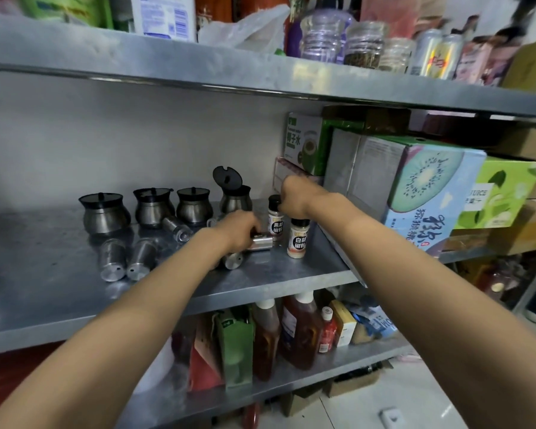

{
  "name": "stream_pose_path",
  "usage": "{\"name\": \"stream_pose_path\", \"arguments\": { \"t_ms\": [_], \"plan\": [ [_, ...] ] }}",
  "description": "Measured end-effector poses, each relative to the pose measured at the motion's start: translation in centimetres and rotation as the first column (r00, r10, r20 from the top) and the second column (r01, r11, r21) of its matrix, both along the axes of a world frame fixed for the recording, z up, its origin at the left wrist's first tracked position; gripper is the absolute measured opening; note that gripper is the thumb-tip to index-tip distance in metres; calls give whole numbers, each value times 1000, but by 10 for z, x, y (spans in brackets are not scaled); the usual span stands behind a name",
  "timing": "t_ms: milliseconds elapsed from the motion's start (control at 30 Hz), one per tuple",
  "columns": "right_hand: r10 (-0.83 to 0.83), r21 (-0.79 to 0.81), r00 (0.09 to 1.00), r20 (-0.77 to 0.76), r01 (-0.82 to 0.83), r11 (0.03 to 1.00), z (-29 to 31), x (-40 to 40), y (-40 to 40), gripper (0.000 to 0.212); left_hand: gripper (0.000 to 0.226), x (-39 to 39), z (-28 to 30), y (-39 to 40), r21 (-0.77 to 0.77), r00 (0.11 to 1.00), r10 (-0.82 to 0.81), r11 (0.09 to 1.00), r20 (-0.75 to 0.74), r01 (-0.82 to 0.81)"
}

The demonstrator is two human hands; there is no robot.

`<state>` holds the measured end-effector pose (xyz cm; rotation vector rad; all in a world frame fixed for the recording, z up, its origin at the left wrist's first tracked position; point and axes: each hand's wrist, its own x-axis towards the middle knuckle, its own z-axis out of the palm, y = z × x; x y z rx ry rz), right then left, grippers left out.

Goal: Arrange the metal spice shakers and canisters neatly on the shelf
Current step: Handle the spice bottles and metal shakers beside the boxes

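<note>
Your left hand [240, 227] curls its fingers round a small metal shaker [260, 243] lying on its side, toward the front right of the middle shelf [44, 289]. Your right hand [294, 195] pinches the black cap of a pepper bottle [275, 219] standing near the shelf's right end; a white-capped bottle [297, 238] stands just beside it, nearer the front edge. Four round metal canisters [106, 213] line the back, the rightmost one [235, 201] with its black lid flipped up. Two shakers [113, 258] lie tipped in front of the leftmost canisters, another [177, 229] behind them, one more [232, 260] under your left wrist.
</note>
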<state>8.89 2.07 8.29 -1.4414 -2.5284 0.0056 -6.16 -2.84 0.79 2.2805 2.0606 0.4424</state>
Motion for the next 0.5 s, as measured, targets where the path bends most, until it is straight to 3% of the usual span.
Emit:
{"name": "stream_pose_path", "arguments": {
  "t_ms": [67, 267, 500],
  "plan": [
    [14, -19, 1000, -1, -14, 1000, -3, -1, -5, 15, 29, -9, 3, -6, -19, 999, 33, 999, -14, -33],
    [21, 132, 999, 32, -25, 991, -2, -12, -15, 8, 31, -34, 5, -25, -71, 996, 92, 993, 22, -90],
    [72, -34, 997, -21, -73, 997, -10, -32, -24, 12, 40, -40, 3, -31, -91, 993, 115, 989, 7, -114]
  ]
}}
